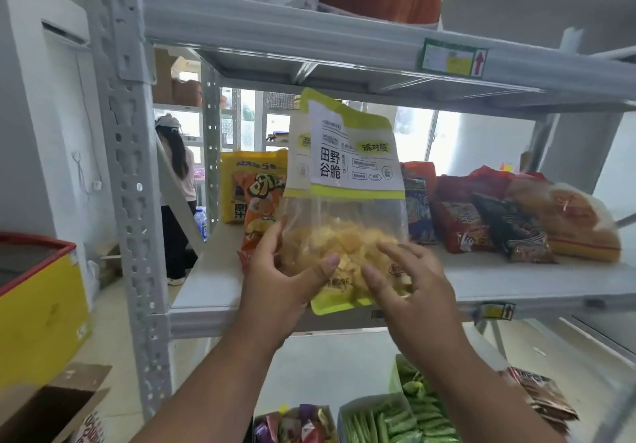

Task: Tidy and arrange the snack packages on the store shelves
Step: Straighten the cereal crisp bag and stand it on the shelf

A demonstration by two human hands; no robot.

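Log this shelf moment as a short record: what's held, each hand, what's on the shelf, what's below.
held item: clear bag of yellow chips with a white and green label, upright at the shelf front edge
left hand: grips the bag's lower left, thumb across the front
right hand: fingers spread at the bag's lower right; blurred, contact unclear
behind bag: orange snack bag, yellow pack
right of bag: red and dark snack packs, leaning
below: green packets, mixed candy
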